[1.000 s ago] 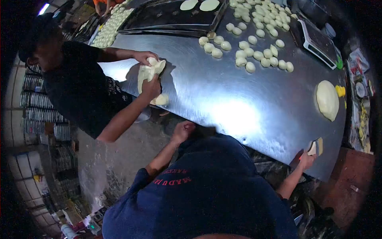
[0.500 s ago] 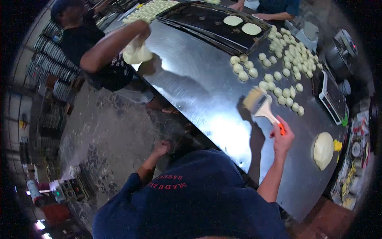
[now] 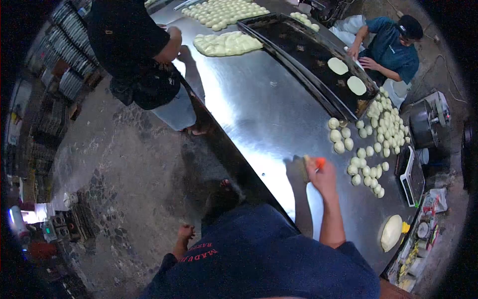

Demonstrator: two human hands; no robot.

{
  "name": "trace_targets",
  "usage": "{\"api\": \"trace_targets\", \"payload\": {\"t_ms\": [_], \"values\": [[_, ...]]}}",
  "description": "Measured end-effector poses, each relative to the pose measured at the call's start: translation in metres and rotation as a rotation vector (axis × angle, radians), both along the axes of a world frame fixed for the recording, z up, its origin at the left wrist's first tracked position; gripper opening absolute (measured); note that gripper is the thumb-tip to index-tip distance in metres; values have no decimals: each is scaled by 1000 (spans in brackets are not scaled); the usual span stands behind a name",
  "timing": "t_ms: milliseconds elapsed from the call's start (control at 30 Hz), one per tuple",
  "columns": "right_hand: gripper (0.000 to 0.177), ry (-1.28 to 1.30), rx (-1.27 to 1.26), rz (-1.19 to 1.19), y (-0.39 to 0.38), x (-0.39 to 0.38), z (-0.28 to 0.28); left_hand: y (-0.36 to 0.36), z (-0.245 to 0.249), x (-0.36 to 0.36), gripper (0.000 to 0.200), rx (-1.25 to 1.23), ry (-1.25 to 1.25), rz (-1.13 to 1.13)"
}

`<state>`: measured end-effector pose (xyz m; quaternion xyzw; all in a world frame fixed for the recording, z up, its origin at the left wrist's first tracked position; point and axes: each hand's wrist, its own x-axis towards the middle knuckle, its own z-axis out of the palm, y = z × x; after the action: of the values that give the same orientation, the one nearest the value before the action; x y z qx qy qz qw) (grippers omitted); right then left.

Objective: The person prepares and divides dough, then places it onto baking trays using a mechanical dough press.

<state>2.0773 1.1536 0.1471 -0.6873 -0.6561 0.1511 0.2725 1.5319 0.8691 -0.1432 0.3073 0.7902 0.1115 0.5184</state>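
My right hand (image 3: 322, 178) is closed around a wide brush (image 3: 305, 167) above the metal table. Its pale bristle end shows to the left of my fingers, and the orange handle tip pokes out at the top; my hand hides most of the rest. Right of it lie loose dough balls (image 3: 367, 171), apart from the brush. My left hand (image 3: 185, 232) hangs low beside my body over the floor, holding nothing, its fingers loosely apart. The steel table (image 3: 271, 107) under the brush is shiny, with a dark shadow of my arm.
Beyond stands a long dark tray (image 3: 308, 62) with two flat dough rounds (image 3: 338, 66). A dough slab (image 3: 226, 44) lies near a co-worker (image 3: 132, 45) at left; another person (image 3: 391, 55) works across the table. A scale (image 3: 411, 179) and a dough lump (image 3: 392, 233) sit at right.
My view has swung left. The brush has turned in my right hand, with its bristles now left of the fingers. Dough the left co-worker held up is out of their hand; a slab shows on the table.
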Motion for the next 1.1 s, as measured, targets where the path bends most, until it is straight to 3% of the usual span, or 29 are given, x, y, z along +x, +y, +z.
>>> {"api": "trace_targets", "payload": {"t_ms": [33, 67, 100, 167, 200, 267, 300, 333, 367, 400, 500, 567, 633, 700, 733, 800, 867, 900, 967, 1000, 1033, 1067, 1100], "values": [[28, 26, -186, -142, 18, -6, 8, 14, 29, 7, 21, -68, 5, 123], [30, 29, -193, -144, 40, -20, 36, 29, 61, 16, 21, -130, 14, 252], [32, 36, -195, -147, 67, -34, 60, 37, 61, 8, 21, -141, 12, 244], [31, 331, 29, -82, 122, -50, 49, 48, 54, -19, 23, -215, 36, 101], [30, 483, -16, -29, 152, -62, 36, 55, 56, -32, 24, -243, 49, 45], [27, 707, -97, 88, 199, -101, 22, 77, 64, -47, 26, -194, -84, 232], [24, 774, -138, 154, 217, -128, 19, 89, 72, -53, 26, -205, -74, 211], [25, 696, -248, 149, 238, -150, 7, 99, 82, -58, 26, -110, -110, 304], [26, 685, -309, 324, 252, -175, 6, 107, 90, -59, 26, -11, -148, 401], [26, 670, -369, 506, 265, -193, 5, 107, 97, -56, 26, -15, -142, 393], [29, 712, -523, 678, 330, -211, -28, 66, 108, -56, 24, 50, -154, 657], [30, 540, -372, 519, 384, -196, -21, 13, 114, -47, 24, -70, -108, 575], [34, 634, -175, 578, 480, -163, -66, -34, 125, -30, 25, -206, -69, 455], [27, 148, -21, 416, 505, -134, -31, -54, 128, -16, 25, -290, -51, 359], [27, 166, -17, 385, 507, -128, -42, -55, 126, -14, 25, -304, -47, 325], [20, -378, 243, 268, 516, -110, -68, -46, 119, -10, 26, -318, -47, 273], [14, -309, 296, 328, 477, -125, -96, -28, 114, -6, 26, -307, -43, 229], [16, -378, 71, 320, 430, -153, -76, -19, 111, -4, 26, -294, -41, 204], [18, -235, -82, 527, 342, -193, -49, -6, 101, 3, 27, -267, -36, 112], [20, -123, 153, 638, 302, -198, -51, 2, 96, 10, 27, -247, -31, 42], [25, 8, 230, 779, 272, -198, -38, 21, 97, 18, 28, -227, -11, -69], [27, 174, 256, 757, 260, -188, -48, 42, 98, 21, 28, -198, 15, -185], [22, 174, -148, 523, 254, -171, -9, 65, 101, 22, 28, -166, 55, -276]]}}
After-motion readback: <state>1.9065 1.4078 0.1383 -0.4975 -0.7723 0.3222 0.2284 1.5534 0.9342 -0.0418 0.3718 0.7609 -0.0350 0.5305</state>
